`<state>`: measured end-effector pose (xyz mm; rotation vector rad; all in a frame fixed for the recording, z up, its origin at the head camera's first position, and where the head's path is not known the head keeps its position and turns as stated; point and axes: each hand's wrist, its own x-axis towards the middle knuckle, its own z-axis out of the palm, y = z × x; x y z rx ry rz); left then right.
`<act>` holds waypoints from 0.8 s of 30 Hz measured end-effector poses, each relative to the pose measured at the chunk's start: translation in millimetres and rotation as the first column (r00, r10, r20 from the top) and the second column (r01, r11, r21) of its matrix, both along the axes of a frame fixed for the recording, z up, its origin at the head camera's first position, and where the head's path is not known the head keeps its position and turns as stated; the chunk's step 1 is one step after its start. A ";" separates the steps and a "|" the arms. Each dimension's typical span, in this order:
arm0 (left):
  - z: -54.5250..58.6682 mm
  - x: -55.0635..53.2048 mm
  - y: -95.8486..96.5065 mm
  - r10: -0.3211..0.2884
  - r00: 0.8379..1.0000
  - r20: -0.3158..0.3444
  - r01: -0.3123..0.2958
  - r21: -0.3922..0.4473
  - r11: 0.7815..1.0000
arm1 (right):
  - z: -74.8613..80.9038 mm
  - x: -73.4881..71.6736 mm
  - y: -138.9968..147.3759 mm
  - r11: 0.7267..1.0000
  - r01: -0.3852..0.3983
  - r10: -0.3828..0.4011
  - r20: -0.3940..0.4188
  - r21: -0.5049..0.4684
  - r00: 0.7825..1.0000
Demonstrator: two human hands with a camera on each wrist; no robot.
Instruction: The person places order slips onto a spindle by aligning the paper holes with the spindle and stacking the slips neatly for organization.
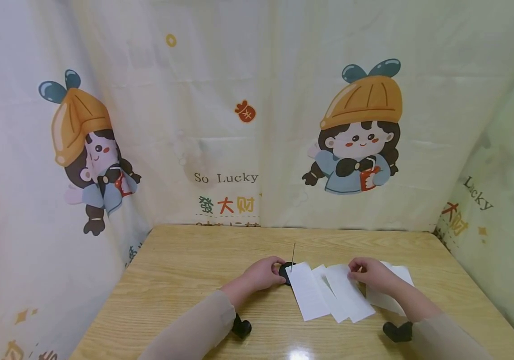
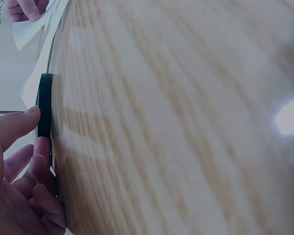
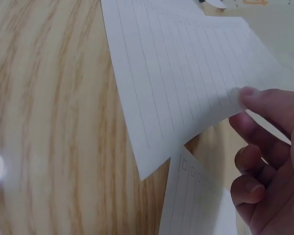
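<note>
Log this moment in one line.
left hand: grips black round base | right hand: pinches lined sheet | thin spike: upright | another sheet: under right hand

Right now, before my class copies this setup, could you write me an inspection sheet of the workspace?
Surface: light wood-grain table, showing a bright reflection.
Job's things: flat round black base with a thin upright spike; white rectangular paper sheets, several overlapping. One sheet's corner overlaps the base; whether it is pierced is unclear.
Clutter: nothing seen.
Hands: left hand grips the base; right hand pinches a lined white sheet.
Cables: nothing seen.
Surroundings: cream cloth curtains printed with cartoon figures and lettering.
</note>
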<state>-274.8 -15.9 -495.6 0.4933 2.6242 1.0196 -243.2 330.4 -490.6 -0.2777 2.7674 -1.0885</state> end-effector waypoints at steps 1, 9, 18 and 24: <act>-0.2 0.0 -0.2 -0.001 1.000 -0.002 0.001 0.002 1.000 | 0.6 -0.1 0.1 1.000 -0.008 0.008 -0.004 -0.004 1.000; -0.1 0.8 -1.5 -0.013 1.000 -0.010 0.013 0.008 1.000 | 12.1 1.5 -2.8 0.998 -0.039 0.037 -0.037 -0.057 0.999; 1.0 0.1 -1.8 -0.015 1.000 -0.010 0.015 0.001 1.000 | 25.5 -0.4 -5.5 0.995 0.014 -0.016 -0.019 -0.100 1.000; -0.1 -0.1 -2.4 -0.021 1.000 -0.007 0.022 0.011 1.000 | 29.7 0.2 -7.6 0.992 0.002 -0.006 -0.031 -0.123 1.000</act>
